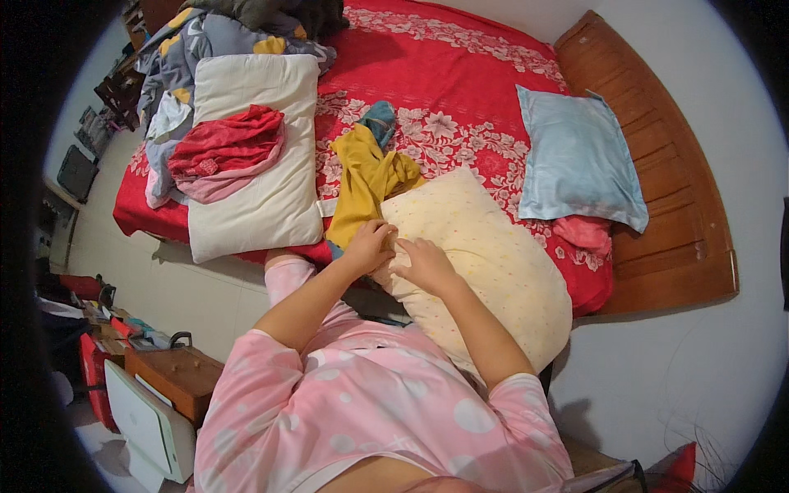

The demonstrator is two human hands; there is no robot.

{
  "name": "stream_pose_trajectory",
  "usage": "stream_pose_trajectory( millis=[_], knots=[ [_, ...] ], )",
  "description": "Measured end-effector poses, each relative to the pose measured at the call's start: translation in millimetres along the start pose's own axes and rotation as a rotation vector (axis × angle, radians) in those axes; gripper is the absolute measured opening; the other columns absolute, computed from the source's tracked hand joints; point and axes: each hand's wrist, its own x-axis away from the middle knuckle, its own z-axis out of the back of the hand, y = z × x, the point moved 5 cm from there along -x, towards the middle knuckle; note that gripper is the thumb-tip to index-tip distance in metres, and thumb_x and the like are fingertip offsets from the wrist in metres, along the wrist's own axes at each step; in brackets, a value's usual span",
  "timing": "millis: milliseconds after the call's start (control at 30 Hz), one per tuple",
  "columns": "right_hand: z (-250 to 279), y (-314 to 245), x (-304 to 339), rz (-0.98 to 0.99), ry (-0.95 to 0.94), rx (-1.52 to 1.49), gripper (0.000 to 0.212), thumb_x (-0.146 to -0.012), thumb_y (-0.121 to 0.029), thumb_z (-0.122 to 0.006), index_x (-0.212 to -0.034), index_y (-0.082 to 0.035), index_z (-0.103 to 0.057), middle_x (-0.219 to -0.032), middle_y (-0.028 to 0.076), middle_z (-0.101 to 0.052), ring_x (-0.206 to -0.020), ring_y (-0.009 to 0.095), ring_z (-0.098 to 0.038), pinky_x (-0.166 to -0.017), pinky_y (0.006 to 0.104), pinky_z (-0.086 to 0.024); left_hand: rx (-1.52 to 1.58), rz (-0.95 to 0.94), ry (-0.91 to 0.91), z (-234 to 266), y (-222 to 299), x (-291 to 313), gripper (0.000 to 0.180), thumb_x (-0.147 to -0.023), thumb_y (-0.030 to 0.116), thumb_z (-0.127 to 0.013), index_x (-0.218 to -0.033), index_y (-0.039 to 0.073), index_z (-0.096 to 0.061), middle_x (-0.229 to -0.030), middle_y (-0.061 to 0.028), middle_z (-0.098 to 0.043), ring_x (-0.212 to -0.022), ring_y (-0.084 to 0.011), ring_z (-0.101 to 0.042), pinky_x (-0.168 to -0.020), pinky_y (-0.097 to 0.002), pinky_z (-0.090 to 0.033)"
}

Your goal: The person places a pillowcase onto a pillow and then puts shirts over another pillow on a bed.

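Note:
A plump cream pillow [485,263] with small coloured dots rests partly on the bed edge and partly against my lap. My left hand [371,246] is closed on the gathered left edge of its case. Close beside it, my right hand [423,264] pinches the same edge, thumb and fingers drawn together. The fingertips partly hide the bit of cloth between them. Just beyond my left hand lies a crumpled mustard-yellow cloth [362,177], touching the pillow's far corner, with a teal cloth [379,123] at its far end.
A red flowered sheet [436,74] covers the bed. At left lies a white pillow [255,218] under a crumpled red cloth [226,148], beside a grey quilt [230,41]. A light-blue pillow [579,156] lies near the wooden headboard [657,164]. A white printer [148,419] stands lower left.

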Motion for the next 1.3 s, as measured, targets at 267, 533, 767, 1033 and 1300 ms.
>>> stream_pose_trajectory(
  millis=[267, 533, 767, 1033, 1300],
  knots=[
    [40, 112, -59, -0.259, 0.271, -0.074, 0.036, -0.077, -0.026, -0.066, -0.107, -0.007, -0.062, -0.109, 0.017, -0.057, -0.1, 0.031, -0.055, -0.085, 0.0398, -0.046, 0.086, 0.101, -0.049, -22, -28, -5, 0.057, -0.067, 0.018, -0.076, -0.118, 0.012, -0.051, -0.12, -0.0149, -0.048, -0.111, -0.0356, -0.047, -0.094, -0.0415, -0.04],
    [-3, 235, -56, -0.636, 0.228, -0.427, 0.086, -0.065, -0.048, -0.076, -0.131, -0.002, -0.042, -0.133, 0.023, -0.043, -0.121, 0.033, -0.045, -0.098, 0.0358, -0.039, 0.094, 0.155, -0.136, -25, -29, -9, 0.058, -0.068, 0.02, -0.075, -0.119, 0.012, -0.048, -0.121, -0.0141, -0.048, -0.113, -0.0341, -0.046, -0.096, -0.0392, -0.039],
    [0, 196, -29, -0.699, 0.081, -0.291, 0.083, -0.065, -0.048, -0.074, -0.128, -0.002, -0.044, -0.111, 0.022, -0.06, -0.103, 0.034, -0.058, -0.087, 0.0407, -0.045, 0.128, 0.103, -0.107, -13, -22, 1, 0.038, -0.08, 0.025, -0.064, -0.113, 0.01, -0.054, -0.107, -0.0154, -0.058, -0.102, -0.0322, -0.054, -0.088, -0.0384, -0.043],
    [13, 129, -15, -0.601, 0.292, 0.019, 0.071, -0.071, -0.042, -0.07, -0.127, -0.006, -0.045, -0.084, 0.021, -0.065, -0.077, 0.038, -0.062, -0.068, 0.0444, -0.049, -0.04, 0.194, 0.144, 41, -46, -72, 0.041, -0.081, 0.024, -0.062, -0.115, 0.003, -0.053, -0.092, -0.0158, -0.061, -0.088, -0.0323, -0.06, -0.078, -0.038, -0.047],
    [13, 105, -9, -0.422, 0.347, 0.055, 0.082, -0.071, -0.03, -0.072, -0.139, -0.009, -0.031, -0.083, 0.015, -0.064, -0.078, 0.033, -0.062, -0.068, 0.0435, -0.047, -0.279, 0.361, -0.023, 3, -87, -135, 0.066, -0.075, 0.021, -0.064, -0.133, 0.007, -0.034, -0.108, -0.0211, -0.058, -0.1, -0.0351, -0.057, -0.083, -0.0422, -0.047]
  ],
)
